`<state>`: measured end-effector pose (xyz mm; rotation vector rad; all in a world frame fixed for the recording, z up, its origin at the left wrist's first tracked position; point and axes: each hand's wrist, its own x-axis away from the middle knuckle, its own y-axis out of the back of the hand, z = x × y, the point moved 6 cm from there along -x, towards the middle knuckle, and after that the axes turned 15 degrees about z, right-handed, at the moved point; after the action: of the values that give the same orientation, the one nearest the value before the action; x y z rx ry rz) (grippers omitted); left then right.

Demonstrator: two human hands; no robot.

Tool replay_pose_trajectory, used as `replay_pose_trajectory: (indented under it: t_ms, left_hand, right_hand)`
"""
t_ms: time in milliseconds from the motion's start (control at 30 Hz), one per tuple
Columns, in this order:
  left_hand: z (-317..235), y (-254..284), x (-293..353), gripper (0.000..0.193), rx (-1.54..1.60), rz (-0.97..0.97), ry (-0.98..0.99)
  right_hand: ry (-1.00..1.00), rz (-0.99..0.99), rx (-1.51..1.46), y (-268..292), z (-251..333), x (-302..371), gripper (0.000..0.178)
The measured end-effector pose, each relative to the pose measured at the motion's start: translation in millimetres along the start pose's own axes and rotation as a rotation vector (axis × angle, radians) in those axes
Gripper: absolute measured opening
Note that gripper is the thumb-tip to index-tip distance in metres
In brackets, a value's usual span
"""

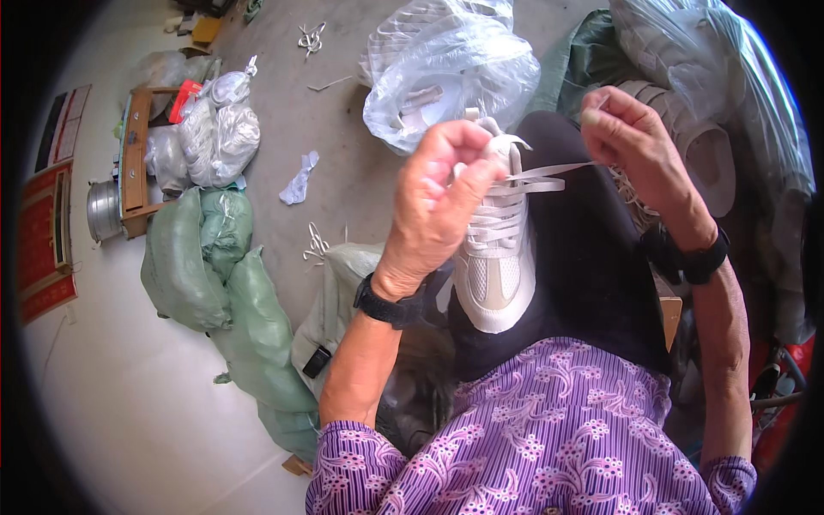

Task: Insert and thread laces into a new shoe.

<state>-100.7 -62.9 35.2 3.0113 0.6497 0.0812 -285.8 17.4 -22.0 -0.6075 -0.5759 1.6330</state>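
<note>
A white and beige sneaker (pixel 498 287) rests on my dark-trousered lap, toe pointing toward me. Flat white laces cross its front in several rows. My left hand (pixel 442 202) is closed at the upper left of the shoe, thumb and fingers pinched on it near the top eyelets; the exact spot gripped is partly hidden. To the right, my right hand (pixel 631 142) is raised, with thumb and finger pinched on the shoelace (pixel 566 168). That lace runs taut from the shoe's top to these fingers. A loose lace loop stands out near the tongue.
A clear plastic bag (pixel 451 77) with pale pieces lies ahead. At right, more shoes (pixel 708 159) sit by a large plastic bag (pixel 687 51). Green sacks (pixel 257 330) line the left side. Loose laces (pixel 312 39) and a plastic scrap (pixel 299 178) lie on the floor.
</note>
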Motion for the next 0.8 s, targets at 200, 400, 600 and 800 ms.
replay_pose_trajectory:
  t_ms: [200,400,600,800]
  left_hand:
    - [22,49,41,0.025,0.549,-0.307,-0.099]
    - [28,66,63,0.017,0.719,-0.523,-0.189]
    - [39,75,60,0.016,0.788,-0.436,-0.193]
    - [42,86,62,0.012,0.630,-0.521,-0.072]
  right_hand:
    - [-0.003,0.003,1.336,-30,-7,-16,0.009]
    - [0.060,0.063,1.669,-47,-17,-23,0.015]
    - [0.016,0.070,1.688,-48,-23,-27,0.015]
    - [0.084,0.089,1.645,-57,-23,-34,0.013]
